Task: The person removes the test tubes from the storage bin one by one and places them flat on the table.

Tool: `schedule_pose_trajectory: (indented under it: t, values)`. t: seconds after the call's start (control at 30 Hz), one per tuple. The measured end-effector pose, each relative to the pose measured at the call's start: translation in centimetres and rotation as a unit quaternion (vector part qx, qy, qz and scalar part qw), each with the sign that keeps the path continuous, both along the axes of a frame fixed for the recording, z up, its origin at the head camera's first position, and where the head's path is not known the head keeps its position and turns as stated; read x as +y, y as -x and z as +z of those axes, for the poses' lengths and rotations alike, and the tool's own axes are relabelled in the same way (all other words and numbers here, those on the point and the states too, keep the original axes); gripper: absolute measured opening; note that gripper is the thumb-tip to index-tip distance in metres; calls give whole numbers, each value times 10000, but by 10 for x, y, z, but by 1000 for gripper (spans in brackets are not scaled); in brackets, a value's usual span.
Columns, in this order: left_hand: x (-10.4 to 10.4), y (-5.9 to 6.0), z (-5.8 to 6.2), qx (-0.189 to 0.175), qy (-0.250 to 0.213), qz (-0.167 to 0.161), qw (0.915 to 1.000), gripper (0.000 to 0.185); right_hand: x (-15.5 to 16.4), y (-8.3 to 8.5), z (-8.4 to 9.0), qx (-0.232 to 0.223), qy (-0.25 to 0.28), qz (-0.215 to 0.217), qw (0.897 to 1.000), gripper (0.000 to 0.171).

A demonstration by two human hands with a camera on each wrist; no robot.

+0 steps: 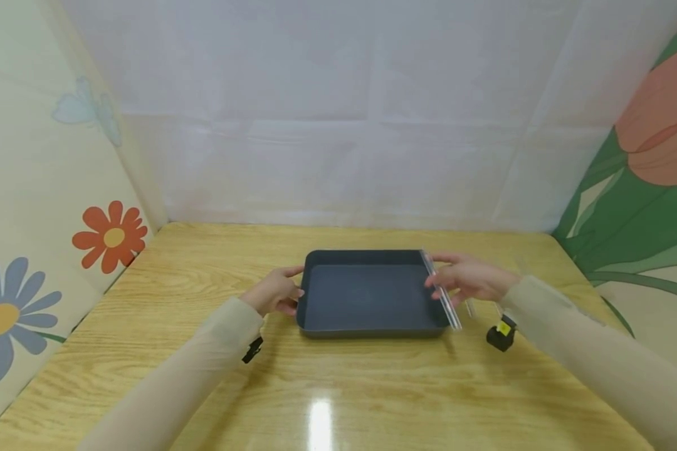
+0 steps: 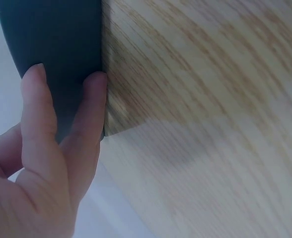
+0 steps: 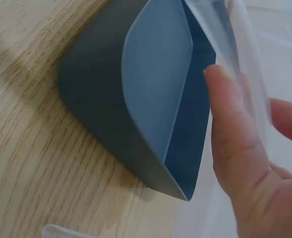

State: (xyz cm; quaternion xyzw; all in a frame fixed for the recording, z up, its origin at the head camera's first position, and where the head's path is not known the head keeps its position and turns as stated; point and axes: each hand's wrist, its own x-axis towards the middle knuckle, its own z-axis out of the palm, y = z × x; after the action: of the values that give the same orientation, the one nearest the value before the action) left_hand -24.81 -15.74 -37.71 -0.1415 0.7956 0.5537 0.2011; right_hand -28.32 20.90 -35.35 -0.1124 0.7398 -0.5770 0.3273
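A dark grey rectangular tray (image 1: 372,297) lies on the wooden table, its inside bare. My left hand (image 1: 276,291) is at its left end; in the left wrist view, extended fingers (image 2: 39,109) touch the outer wall (image 2: 61,34). My right hand (image 1: 468,275) is at the right end and pinches a clear plastic piece (image 1: 447,307), which stands slanted along the tray's right rim. In the right wrist view the thumb (image 3: 230,114) is on the near side of the clear sheet (image 3: 213,29), with a finger behind it. The sheet's full shape is hard to make out.
Clear edges (image 1: 471,307) show on the table right of the tray, too faint to identify. A white sheet (image 1: 338,169) hangs behind the wooden table (image 1: 231,250). Flower-printed panels stand at the left (image 1: 22,188) and right (image 1: 643,219).
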Motion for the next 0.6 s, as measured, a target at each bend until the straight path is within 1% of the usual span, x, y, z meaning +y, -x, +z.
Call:
schedule_pose_trajectory:
  t: [0.33,0.6]
  values:
    - [-1,1,-1,27,-69,-38,10000,68,14,0,0,24,82,-45,10000,71]
    - [-1,1,-1,45,5,-32,10000,69,22,-1,1,15,67,-61,10000,72]
